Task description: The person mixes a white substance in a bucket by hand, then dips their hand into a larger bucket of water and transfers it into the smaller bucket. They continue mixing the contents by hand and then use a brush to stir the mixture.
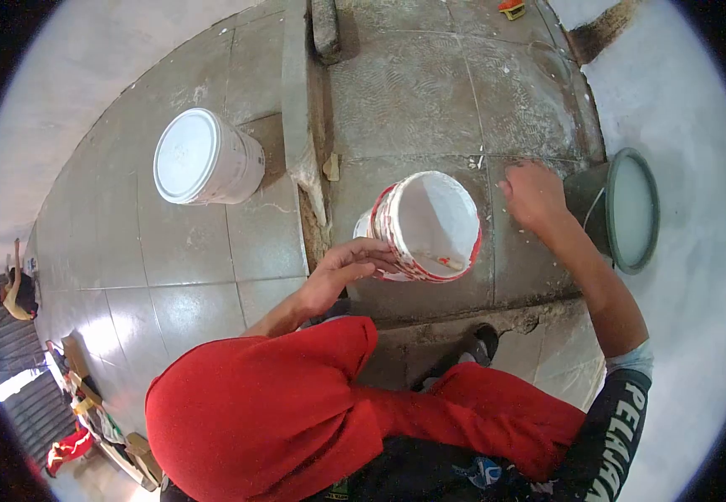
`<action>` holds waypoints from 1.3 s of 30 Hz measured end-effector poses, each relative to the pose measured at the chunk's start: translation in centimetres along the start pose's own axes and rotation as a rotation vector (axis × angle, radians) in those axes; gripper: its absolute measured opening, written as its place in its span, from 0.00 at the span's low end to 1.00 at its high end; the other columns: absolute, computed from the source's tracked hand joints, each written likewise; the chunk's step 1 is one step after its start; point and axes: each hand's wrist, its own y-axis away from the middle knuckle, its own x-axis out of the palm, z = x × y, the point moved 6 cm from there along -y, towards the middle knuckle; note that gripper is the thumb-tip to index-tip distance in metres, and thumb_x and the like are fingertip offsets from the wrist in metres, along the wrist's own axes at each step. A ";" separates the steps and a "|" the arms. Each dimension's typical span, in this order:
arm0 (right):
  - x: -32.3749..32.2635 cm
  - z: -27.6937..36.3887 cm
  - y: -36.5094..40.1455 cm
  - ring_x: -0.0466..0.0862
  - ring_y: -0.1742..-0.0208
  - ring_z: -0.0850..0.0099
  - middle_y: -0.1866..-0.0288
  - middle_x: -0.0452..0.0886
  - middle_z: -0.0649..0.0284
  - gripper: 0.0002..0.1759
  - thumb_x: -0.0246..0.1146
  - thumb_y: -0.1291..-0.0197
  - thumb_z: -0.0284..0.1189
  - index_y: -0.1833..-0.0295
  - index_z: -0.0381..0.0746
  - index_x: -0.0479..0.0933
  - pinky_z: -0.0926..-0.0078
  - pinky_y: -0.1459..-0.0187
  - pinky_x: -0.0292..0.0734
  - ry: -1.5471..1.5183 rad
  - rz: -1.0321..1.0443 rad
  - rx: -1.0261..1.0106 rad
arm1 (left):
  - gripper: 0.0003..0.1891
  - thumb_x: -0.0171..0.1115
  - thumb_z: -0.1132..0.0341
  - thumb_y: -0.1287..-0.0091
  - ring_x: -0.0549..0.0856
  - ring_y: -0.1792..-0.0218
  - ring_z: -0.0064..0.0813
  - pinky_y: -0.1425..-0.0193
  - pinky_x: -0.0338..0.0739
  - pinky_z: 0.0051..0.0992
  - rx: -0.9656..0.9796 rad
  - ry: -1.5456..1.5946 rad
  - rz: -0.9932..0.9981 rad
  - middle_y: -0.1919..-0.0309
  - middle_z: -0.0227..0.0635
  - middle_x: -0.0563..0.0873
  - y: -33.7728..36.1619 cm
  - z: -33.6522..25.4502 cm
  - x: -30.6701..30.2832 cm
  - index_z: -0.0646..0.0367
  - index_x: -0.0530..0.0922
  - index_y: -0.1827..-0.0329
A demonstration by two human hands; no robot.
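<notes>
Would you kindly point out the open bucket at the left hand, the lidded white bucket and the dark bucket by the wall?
Open bucket [440,216]: head view, inner wall.
Lidded white bucket [191,156]: head view, its lid.
Dark bucket [587,188]: head view, outer side.

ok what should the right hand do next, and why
Probably pick up the white scraps near the right hand: they lie loose on the floor, seemingly within easy reach, while the left hand touches the open bucket, which has reddish bits inside and could take them.

The lidded bucket [212,159] stands left of the tub [431,219], pail [589,186] right.
</notes>
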 end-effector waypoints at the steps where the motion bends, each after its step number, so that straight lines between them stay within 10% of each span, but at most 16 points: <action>1: 0.2 0.2 0.1 0.82 0.55 0.50 0.61 0.81 0.51 0.11 0.57 0.34 0.34 0.63 0.38 0.79 0.52 0.54 0.77 -0.033 0.125 0.045 | 0.20 0.52 0.74 0.28 0.81 0.39 0.33 0.34 0.72 0.33 0.004 0.000 -0.001 0.41 0.42 0.81 0.0 0.1 0.0 0.66 0.71 0.33; 6: -1.8 7.5 3.2 0.82 0.60 0.47 0.64 0.81 0.48 0.17 0.55 0.32 0.42 0.61 0.37 0.77 0.49 0.56 0.77 -0.524 0.118 -0.300 | 0.21 0.52 0.73 0.27 0.80 0.38 0.35 0.34 0.72 0.33 0.017 0.002 0.050 0.39 0.42 0.80 -0.2 0.5 0.4 0.65 0.70 0.31; 14: 0.4 14.7 6.1 0.85 0.63 0.50 0.65 0.82 0.49 0.18 0.55 0.30 0.39 0.60 0.32 0.76 0.54 0.65 0.81 -0.421 0.007 -0.475 | 0.22 0.53 0.73 0.27 0.80 0.38 0.36 0.34 0.72 0.34 0.030 0.073 0.063 0.37 0.42 0.79 -0.3 0.4 0.8 0.65 0.69 0.31; 39: 4.3 15.2 4.4 0.80 0.75 0.43 0.78 0.78 0.45 0.19 0.53 0.29 0.38 0.66 0.34 0.75 0.48 0.70 0.76 -0.756 0.055 -0.721 | 0.22 0.53 0.72 0.27 0.79 0.37 0.39 0.30 0.70 0.36 -0.022 0.085 0.032 0.38 0.46 0.79 0.9 1.7 0.4 0.69 0.68 0.32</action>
